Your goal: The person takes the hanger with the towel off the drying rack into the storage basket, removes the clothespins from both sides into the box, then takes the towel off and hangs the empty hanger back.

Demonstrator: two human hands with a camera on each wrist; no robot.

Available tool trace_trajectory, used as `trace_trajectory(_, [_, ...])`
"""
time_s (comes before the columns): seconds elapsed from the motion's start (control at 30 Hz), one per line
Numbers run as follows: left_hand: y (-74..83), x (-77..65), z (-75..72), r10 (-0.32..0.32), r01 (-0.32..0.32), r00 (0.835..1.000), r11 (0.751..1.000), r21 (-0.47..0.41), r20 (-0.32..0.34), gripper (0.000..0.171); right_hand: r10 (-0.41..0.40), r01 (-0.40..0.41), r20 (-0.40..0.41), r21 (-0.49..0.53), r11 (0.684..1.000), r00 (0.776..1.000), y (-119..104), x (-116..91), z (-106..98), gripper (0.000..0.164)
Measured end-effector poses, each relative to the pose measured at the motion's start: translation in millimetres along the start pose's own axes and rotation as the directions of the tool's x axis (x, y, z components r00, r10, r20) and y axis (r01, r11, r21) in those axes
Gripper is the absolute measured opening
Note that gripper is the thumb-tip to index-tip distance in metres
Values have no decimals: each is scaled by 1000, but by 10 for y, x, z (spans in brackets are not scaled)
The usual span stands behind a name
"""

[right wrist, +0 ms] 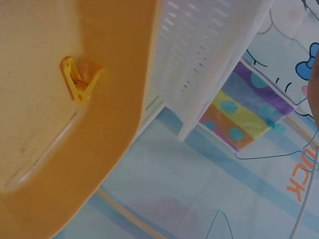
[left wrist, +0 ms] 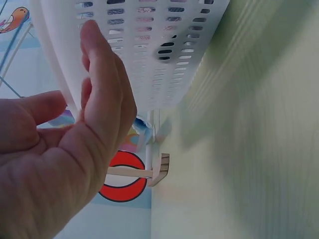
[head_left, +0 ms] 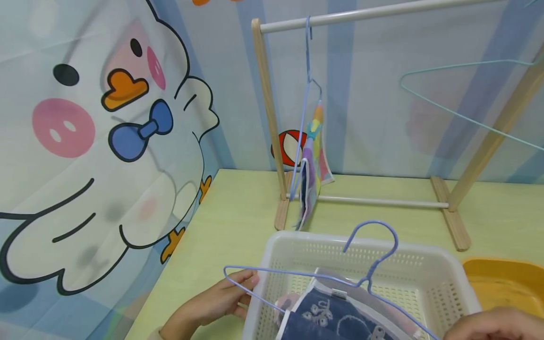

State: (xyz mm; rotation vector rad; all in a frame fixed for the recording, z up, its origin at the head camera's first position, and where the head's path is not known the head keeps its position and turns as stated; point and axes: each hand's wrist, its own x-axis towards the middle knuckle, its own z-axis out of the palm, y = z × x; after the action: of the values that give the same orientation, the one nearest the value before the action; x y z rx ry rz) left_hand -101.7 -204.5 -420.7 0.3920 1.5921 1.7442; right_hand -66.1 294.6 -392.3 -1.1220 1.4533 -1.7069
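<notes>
A blue-purple clothes hanger (head_left: pixel 369 274) lies over a white perforated basket (head_left: pixel 456 264), its hook upward. Under and against its lower part is a navy cloth (head_left: pixel 327 314) with white edging and pale figures. My left hand (head_left: pixel 221 300) is at the basket's left side, beside the hanger's left end; the left wrist view shows this hand (left wrist: pixel 94 109) with fingers extended along the basket's outer wall. My right hand (head_left: pixel 497 325) is near the hanger's right end at the basket's right side, cut off by the frame; its fingertips and any hold are hidden.
Behind the basket stands a drying rack (head_left: pixel 361 19) with a hanger bearing a colourful cloth (head_left: pixel 312 165) and a mint hanger (head_left: pixel 459 123). To the right is an orange tub (head_left: pixel 510 278); a yellow clip (right wrist: pixel 79 82) lies in it. A printed backdrop (head_left: pixel 106 198) borders the table.
</notes>
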Motion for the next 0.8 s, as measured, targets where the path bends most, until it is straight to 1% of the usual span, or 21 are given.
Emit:
trace_trajectory(0.03, [-2,-4,-3,-9,9,1000,1000,-7,14,50,25,-25,2,-6,1000,1000,18,-14,-38,52])
trace_trajectory(0.07, [-5,-10,-7,-15,15,1000,1000,-11,27,51,59,-59,2,11,998,998,34,-25,-69,51])
trace_trajectory(0.1, [-10,-14,-10,-18,19,999,1000,-17,41,50,75,-75,-7,14,997,997,51,-45,-92,51])
trace_trajectory(0.2, [-17,-25,-23,-41,45,996,998,-51,76,41,107,-106,-9,34,994,994,111,-92,-173,52])
trace_trajectory(0.27, [-14,-32,-29,-51,57,994,996,-64,96,34,118,-119,10,57,991,993,131,-99,-216,53])
trace_trajectory(0.3, [-14,-34,-32,-53,61,993,996,-68,106,31,117,-117,18,52,992,993,136,-94,-235,53])
trace_trajectory(0.37, [-10,-37,-37,-54,63,991,996,-67,124,30,130,-132,37,60,989,991,134,-79,-270,52])
trace_trajectory(0.4, [-10,-39,-38,-53,62,990,996,-66,131,31,129,-131,47,53,990,991,131,-70,-288,52])
trace_trajectory(0.43, [-10,-39,-38,-52,61,989,996,-66,136,33,111,-113,51,30,993,992,132,-62,-303,54])
trace_trajectory(0.47, [-10,-39,-37,-48,58,989,996,-65,138,36,84,-83,46,-20,996,995,134,-52,-313,55])
trace_trajectory(0.5, [-10,-39,-36,-44,53,990,997,-61,137,38,72,-70,37,-50,996,997,133,-47,-321,57])
trace_trajectory(0.57, [-6,-40,-34,-38,47,990,997,-58,136,38,11,-8,18,-150,989,1000,140,-32,-328,60])
trace_trajectory(0.63, [3,-43,-36,-37,44,990,998,-50,139,36,-28,24,-11,-257,966,1000,135,-14,-333,63])
trace_trajectory(0.7, [18,-49,-42,-38,44,988,998,-38,148,33,-56,42,-28,-366,930,998,123,8,-344,65])
trace_trajectory(0.77, [34,-59,-51,-49,55,987,998,-33,156,34,-97,71,-29,-486,871,995,111,42,-355,66])
trace_trajectory(0.8, [41,-64,-56,-54,59,986,998,-30,157,35,-111,76,-30,-551,831,993,101,60,-361,64])
